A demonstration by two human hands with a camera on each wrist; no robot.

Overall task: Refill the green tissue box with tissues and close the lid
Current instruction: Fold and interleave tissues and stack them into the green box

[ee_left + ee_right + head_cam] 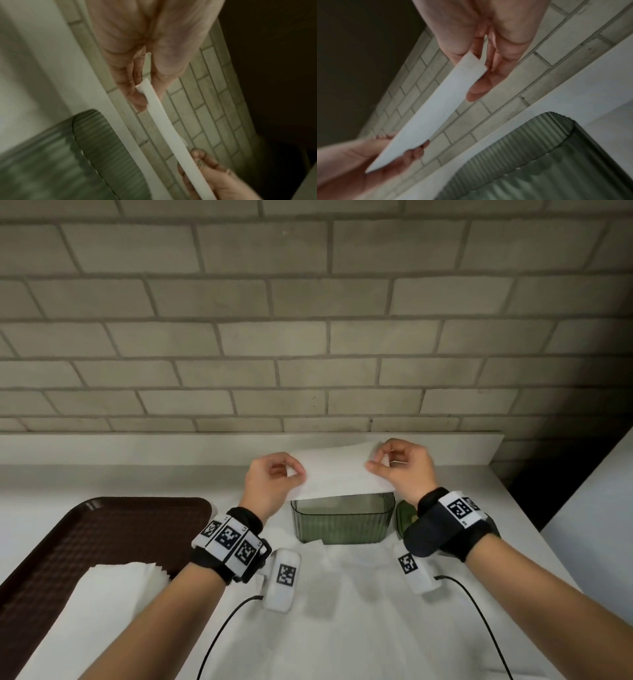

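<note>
Nearest the viewer, two forearms reach forward over a white desk [359,628], each wrist strapped with a black band carrying printed markers and a small white module with a cable. At the near left, a dark brown tray [68,546] sits on the desk with a stack of white tissues [113,580] lying at its near edge. Further in, at centre, the green tissue box [340,520] stands upright on the desk, ribbed, translucent, top open. Its green lid [406,517] lies just beside the box on the right, mostly hidden by the right wristband. Above the box opening, a white tissue sheet [337,474] is held stretched between both hands. Left hand [272,481]: thumb and fingers [137,94] closed in a pinch on the sheet's left end. Right hand [404,467]: thumb and fingers [476,89] pinching the sheet's right end. Lower edge of the sheet is at the box's rim; contact with the rim cannot be determined. Wrist views are motion-blurred. Behind the box, a low white ledge [137,446] runs along the desk's far edge, then a grey brick wall [308,320].
</note>
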